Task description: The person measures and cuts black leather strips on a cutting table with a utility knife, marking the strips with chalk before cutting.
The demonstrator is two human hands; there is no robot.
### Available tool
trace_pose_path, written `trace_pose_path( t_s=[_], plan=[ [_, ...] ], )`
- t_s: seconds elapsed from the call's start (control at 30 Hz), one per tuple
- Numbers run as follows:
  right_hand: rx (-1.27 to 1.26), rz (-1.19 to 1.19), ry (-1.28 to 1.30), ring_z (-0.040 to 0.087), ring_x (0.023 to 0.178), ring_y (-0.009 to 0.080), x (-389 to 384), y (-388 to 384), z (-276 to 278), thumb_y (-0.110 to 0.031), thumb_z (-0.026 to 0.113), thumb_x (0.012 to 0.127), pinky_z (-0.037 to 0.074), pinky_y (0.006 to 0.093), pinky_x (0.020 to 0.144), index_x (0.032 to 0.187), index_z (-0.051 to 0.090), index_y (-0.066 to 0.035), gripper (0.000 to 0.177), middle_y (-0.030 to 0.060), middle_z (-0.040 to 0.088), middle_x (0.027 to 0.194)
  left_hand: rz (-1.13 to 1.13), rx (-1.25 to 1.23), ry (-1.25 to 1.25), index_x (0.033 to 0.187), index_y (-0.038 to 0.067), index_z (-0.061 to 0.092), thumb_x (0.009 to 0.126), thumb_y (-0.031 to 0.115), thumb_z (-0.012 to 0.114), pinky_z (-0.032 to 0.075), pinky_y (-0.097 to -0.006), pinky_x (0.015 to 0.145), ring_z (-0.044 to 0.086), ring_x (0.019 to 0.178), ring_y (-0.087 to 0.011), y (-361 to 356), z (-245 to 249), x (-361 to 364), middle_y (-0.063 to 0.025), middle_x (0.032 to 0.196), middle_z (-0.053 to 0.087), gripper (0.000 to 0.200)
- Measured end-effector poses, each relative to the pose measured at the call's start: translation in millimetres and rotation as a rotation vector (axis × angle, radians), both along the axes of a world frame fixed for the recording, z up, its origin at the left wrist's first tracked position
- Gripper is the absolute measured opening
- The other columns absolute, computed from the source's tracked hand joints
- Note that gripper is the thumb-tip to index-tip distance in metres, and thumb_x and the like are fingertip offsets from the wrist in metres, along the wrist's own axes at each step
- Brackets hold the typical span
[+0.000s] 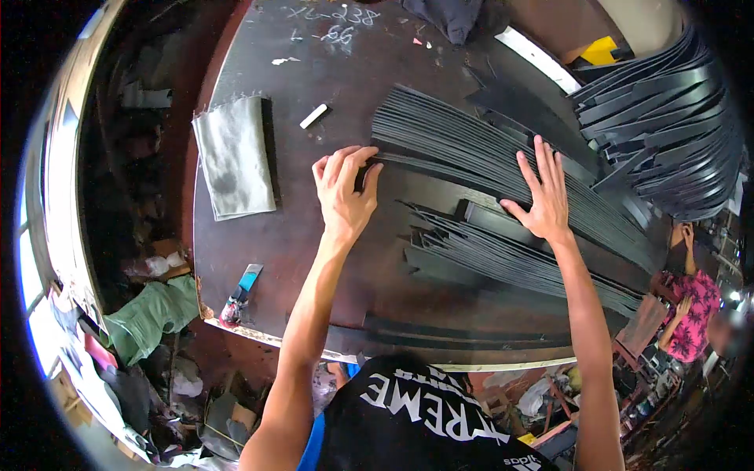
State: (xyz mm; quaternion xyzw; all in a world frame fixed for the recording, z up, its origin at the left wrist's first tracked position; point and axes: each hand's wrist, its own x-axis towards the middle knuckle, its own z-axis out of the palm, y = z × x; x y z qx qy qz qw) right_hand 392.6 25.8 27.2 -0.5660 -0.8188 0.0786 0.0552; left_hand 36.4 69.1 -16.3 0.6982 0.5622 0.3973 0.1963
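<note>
A fanned stack of long black strips [440,125], leather-like in look, lies slantwise across the dark table. My left hand [345,184] is at the near-left end of this stack, thumb and fingers curled round the tip of one strip that sits apart from the rest. Flat on the strips, fingers spread, rests my right hand [546,196]. Closer to my body is a second, looser bunch of black strips [503,255], with uneven ends. A stick of white chalk [313,116] lies beyond my left hand.
A folded grey cloth [236,157] and a blue-handled tool [243,290] lie on the table's left side. A big coiled pile of black strips [667,125] stands at the far right. Chalk writing [334,23] marks the tabletop [314,228]. Another person in a pink shirt [691,314] is at the right.
</note>
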Motion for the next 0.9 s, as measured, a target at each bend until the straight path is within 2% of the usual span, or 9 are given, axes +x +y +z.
trace_pose_path(
  t_s=[0.13, 0.2, 0.27, 0.33, 0.4, 0.83, 0.9],
  plan=[
    [-0.013, -0.023, -0.022, 0.021, 0.149, 0.0414, -0.6, -1.5, 0.0, -0.045, 0.08, 0.076, 0.018, 0.0576, 0.121, 0.158, 0.03, -0.025, 0.098, 0.0197, 0.016, 0.165, 0.026, 0.099, 0.097, 0.105, 0.011, 0.07, 0.079, 0.004, 0.076, 0.042, -0.0365, 0.091, 0.066, 0.09, -0.0189, 0.0, -2.3, 3.8, -0.0036, 0.1, 0.07, 0.028],
    [-0.015, -0.033, -0.015, 0.021, 0.149, 0.041, -0.8, -1.6, -0.9, -0.046, 0.079, 0.076, 0.018, 0.0578, 0.12, 0.158, 0.03, -0.025, 0.098, 0.0198, 0.016, 0.164, 0.006, 0.084, 0.113, 0.099, 0.011, 0.072, 0.078, 0.002, 0.076, 0.044, -0.0361, 0.09, 0.066, 0.092, -0.0187, -1.8, -0.2, 4.2, -0.0038, 0.101, 0.071, 0.023],
    [-0.023, -0.028, -0.025, 0.022, 0.149, 0.0404, -0.8, -1.3, -0.1, -0.047, 0.078, 0.077, 0.019, 0.0578, 0.12, 0.158, 0.03, -0.025, 0.096, 0.0198, 0.016, 0.164, 0.021, 0.151, 0.081, 0.102, 0.015, 0.071, 0.078, 0.001, 0.076, 0.042, -0.0363, 0.088, 0.065, 0.086, -0.0143, -3.6, -7.0, 3.8, -0.0017, 0.109, 0.068, 0.028],
    [-0.022, -0.032, -0.019, 0.022, 0.15, 0.0402, -0.5, -0.6, -0.2, -0.048, 0.077, 0.078, 0.019, 0.0579, 0.12, 0.158, 0.03, -0.025, 0.096, 0.0196, 0.016, 0.164, 0.023, 0.12, 0.068, 0.1, 0.014, 0.071, 0.077, 0.0, 0.076, 0.044, -0.0361, 0.087, 0.065, 0.083, -0.0136, -5.2, -4.5, 6.0, -0.0025, 0.113, 0.068, 0.027],
    [-0.019, -0.03, -0.014, 0.022, 0.15, 0.04, -0.4, -1.5, -1.1, -0.049, 0.076, 0.078, 0.019, 0.0579, 0.12, 0.158, 0.03, -0.025, 0.095, 0.0195, 0.016, 0.165, 0.045, 0.09, 0.082, 0.093, 0.009, 0.072, 0.076, 0.0, 0.077, 0.047, -0.0358, 0.089, 0.066, 0.09, -0.0187, -5.0, -0.7, 7.2, -0.0049, 0.109, 0.07, 0.02],
    [-0.004, -0.029, -0.013, 0.022, 0.15, 0.0392, -0.9, -1.7, 0.2, -0.048, 0.076, 0.078, 0.019, 0.0572, 0.12, 0.157, 0.032, -0.025, 0.094, 0.0179, 0.018, 0.164, 0.002, 0.15, 0.092, 0.096, 0.009, 0.07, 0.079, 0.003, 0.077, 0.045, -0.0372, 0.089, 0.066, 0.089, -0.0183, -2.6, -3.4, 6.8, -0.0043, 0.111, 0.071, 0.02],
    [-0.001, -0.027, -0.009, 0.023, 0.149, 0.0393, -1.3, -1.7, 0.6, -0.047, 0.077, 0.078, 0.019, 0.0572, 0.12, 0.157, 0.033, -0.024, 0.093, 0.0179, 0.019, 0.164, -0.017, 0.096, 0.061, 0.103, 0.009, 0.07, 0.078, 0.005, 0.078, 0.044, -0.0374, 0.091, 0.065, 0.087, -0.0189, -2.6, -1.8, 4.9, -0.0057, 0.109, 0.069, 0.027]
  ],
)
